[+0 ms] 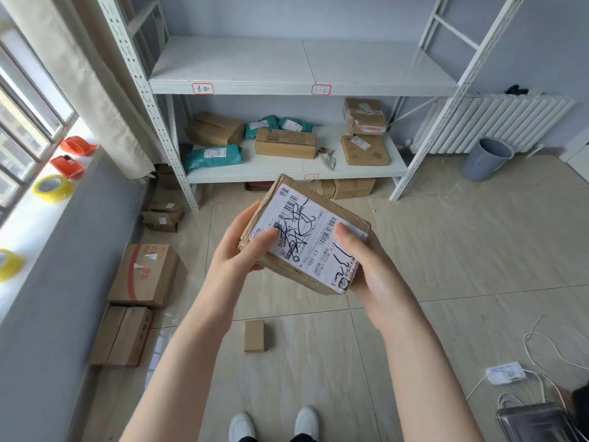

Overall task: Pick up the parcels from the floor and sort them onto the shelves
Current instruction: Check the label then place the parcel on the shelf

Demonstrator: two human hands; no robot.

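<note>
A worn brown cardboard parcel (306, 234) with a white shipping label scribbled in black marker is held up in front of me, label facing up. My left hand (242, 250) grips its left side with the thumb on the label. My right hand (366, 263) holds its right end, thumb on top. Behind it stands a white metal shelf unit (302, 84); its upper shelf is bare, with two red-edged tags on the front rail. The lower shelf (287, 169) carries several brown boxes and teal mailer bags. A small brown box (254, 335) lies on the tiled floor below my arms.
Several cardboard boxes (143, 275) lie along the left wall under the windowsill, which holds tape rolls (52, 188) and orange dispensers. More boxes sit under the shelf. A grey bin (486, 159) and radiator stand right; white cables (541, 355) and a metal tray lie lower right.
</note>
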